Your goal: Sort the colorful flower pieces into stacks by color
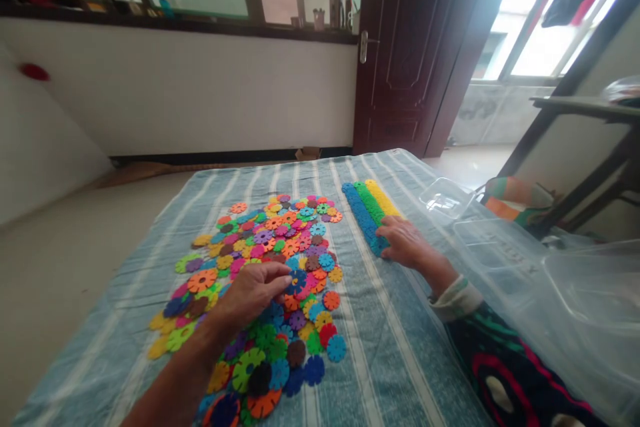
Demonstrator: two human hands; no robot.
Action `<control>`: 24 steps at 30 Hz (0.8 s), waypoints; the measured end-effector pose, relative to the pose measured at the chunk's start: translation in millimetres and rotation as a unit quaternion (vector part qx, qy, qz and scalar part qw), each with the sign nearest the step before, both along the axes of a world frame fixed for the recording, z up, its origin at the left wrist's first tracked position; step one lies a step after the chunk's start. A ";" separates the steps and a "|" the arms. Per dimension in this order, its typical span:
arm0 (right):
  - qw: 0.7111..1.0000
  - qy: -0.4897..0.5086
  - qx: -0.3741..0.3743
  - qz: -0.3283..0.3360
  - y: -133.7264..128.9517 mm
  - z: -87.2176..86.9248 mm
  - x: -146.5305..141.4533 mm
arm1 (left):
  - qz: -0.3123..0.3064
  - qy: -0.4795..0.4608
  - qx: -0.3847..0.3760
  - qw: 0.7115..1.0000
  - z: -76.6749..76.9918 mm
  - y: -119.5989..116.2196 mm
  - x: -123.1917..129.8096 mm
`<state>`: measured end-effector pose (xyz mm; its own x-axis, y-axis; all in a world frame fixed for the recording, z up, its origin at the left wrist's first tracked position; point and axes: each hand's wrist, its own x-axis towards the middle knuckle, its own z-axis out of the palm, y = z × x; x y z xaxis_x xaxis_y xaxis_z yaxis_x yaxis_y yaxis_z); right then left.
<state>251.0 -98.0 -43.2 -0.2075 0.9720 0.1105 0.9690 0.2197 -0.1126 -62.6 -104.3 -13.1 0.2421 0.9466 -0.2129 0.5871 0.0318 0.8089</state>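
A wide heap of notched plastic discs (274, 221) in many colours lies on the cloth. Over its middle is my left hand (257, 287), its thumb and forefinger closed at the edge of a dark blue notched disc (299, 281). To the right of the heap, discs are lined up in three tight rows side by side: a blue row (361, 210), a green row (369, 203) and a yellow row (383, 197). My right hand (406, 243) has its curled fingers around the near end of the blue row, covering the near ends of the green and yellow rows.
A striped blue cloth (370, 333) covers the table. Clear plastic boxes (495, 243) stand along the right side, close to my right forearm. Behind the table are a white wall (225, 93) and a dark red door (400, 47). A wooden stand (590, 107) is at the far right.
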 end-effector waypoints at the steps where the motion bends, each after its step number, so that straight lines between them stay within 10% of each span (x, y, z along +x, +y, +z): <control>1: 1.000 0.000 -0.001 0.001 0.3 -0.1 0.0 | 0.000 0.001 0.001 1.000 -0.4 0.1 0.1; 10: 0.999 0.041 0.014 0.031 1.2 1.1 3.6 | -0.072 0.038 0.056 0.995 3.0 4.1 23.4; 24: 0.998 0.049 0.021 0.034 1.5 0.6 14.5 | -0.153 0.172 0.239 0.943 -20.0 46.6 164.7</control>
